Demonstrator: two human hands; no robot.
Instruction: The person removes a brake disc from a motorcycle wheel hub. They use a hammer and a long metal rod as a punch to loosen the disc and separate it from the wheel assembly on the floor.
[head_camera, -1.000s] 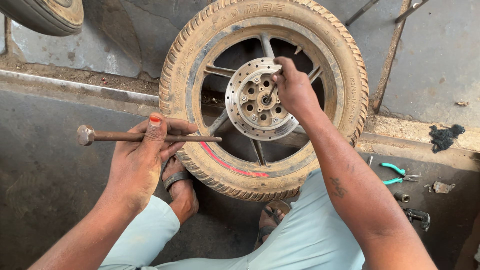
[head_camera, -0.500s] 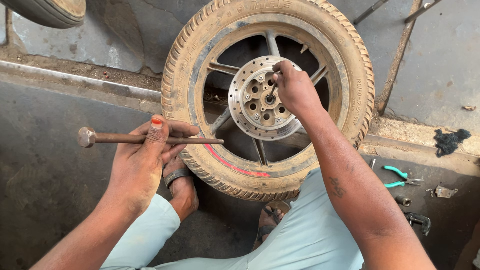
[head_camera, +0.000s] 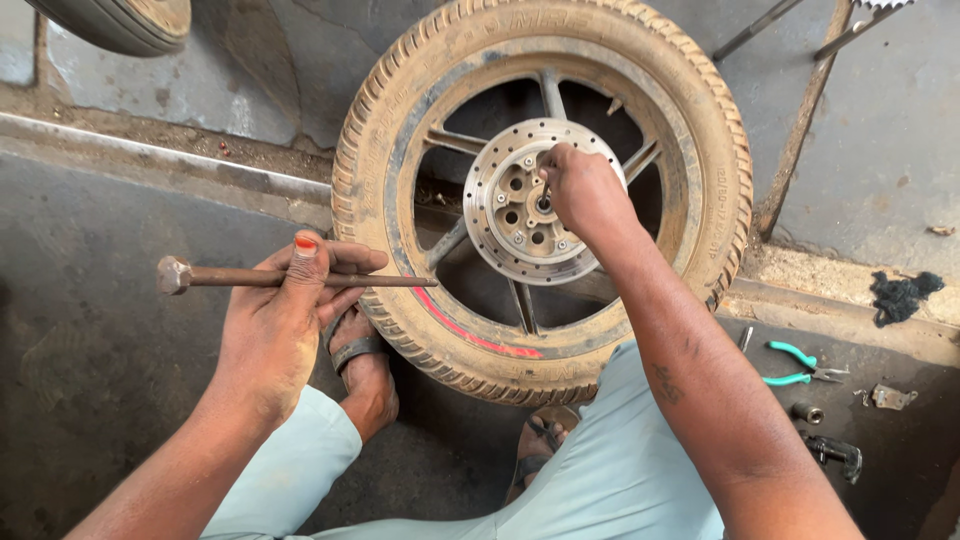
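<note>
A dusty motorcycle wheel (head_camera: 400, 150) stands upright on the floor, propped between my feet, with a drilled metal brake disc (head_camera: 492, 205) at its hub. My left hand (head_camera: 280, 320) grips a long rusty axle rod (head_camera: 215, 276) with a hex head at its left end; the rod lies level and its tip reaches the tyre's left edge. My right hand (head_camera: 585, 190) is pinched at the centre of the hub, fingers closed around something small that I cannot make out.
Green-handled pliers (head_camera: 800, 365), a small socket (head_camera: 806, 411) and other small metal parts (head_camera: 888, 397) lie on the floor at the right. A black rag (head_camera: 905, 293) sits on the concrete step. Another tyre (head_camera: 125, 20) shows at the top left.
My right hand slid from the disc's upper right edge to the hub centre. The left hand and rod held about the same pose.
</note>
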